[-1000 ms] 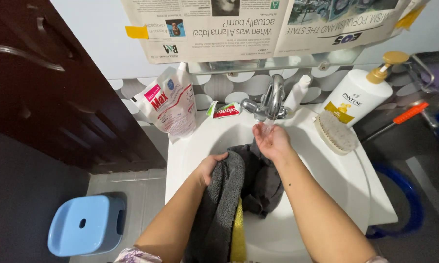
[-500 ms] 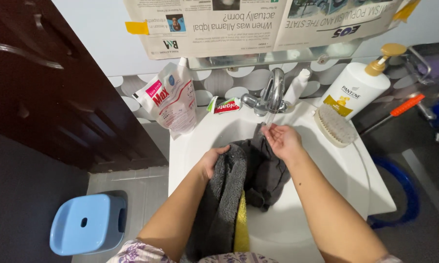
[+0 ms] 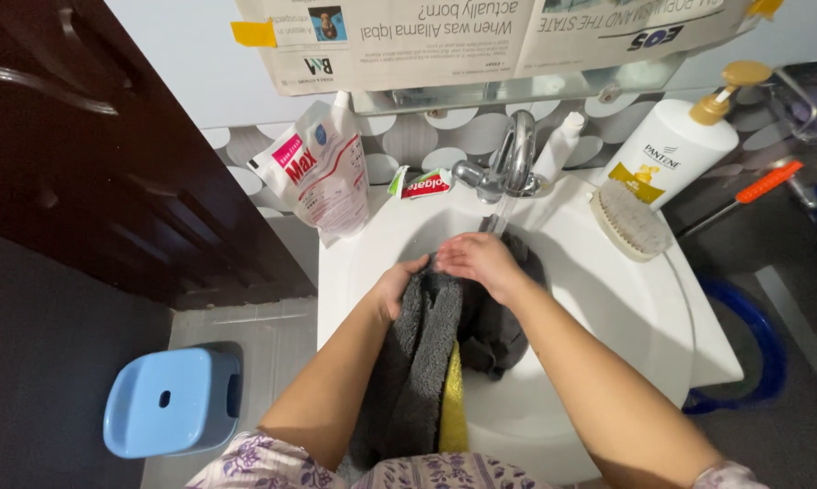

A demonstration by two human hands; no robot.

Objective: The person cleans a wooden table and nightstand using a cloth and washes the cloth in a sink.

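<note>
A dark grey towel (image 3: 422,349) with a yellow edge lies in the white sink (image 3: 608,308) and hangs over its front rim. My left hand (image 3: 396,282) grips the towel's upper left fold. My right hand (image 3: 475,261) rests palm down on the towel's top, right under the chrome tap (image 3: 512,165). A thin stream of water runs from the tap beside my right hand's fingers.
A white refill pouch (image 3: 316,177) leans at the sink's back left, a toothpaste tube (image 3: 420,184) lies by the tap, a scrubbing brush (image 3: 628,222) and a white pump bottle (image 3: 680,149) stand at right. A blue stool (image 3: 168,401) sits on the floor at left. Newspaper (image 3: 481,36) is taped above.
My right hand has left the water stream, turned palm down and come onto the towel beside my left hand. The left hand keeps its grip.
</note>
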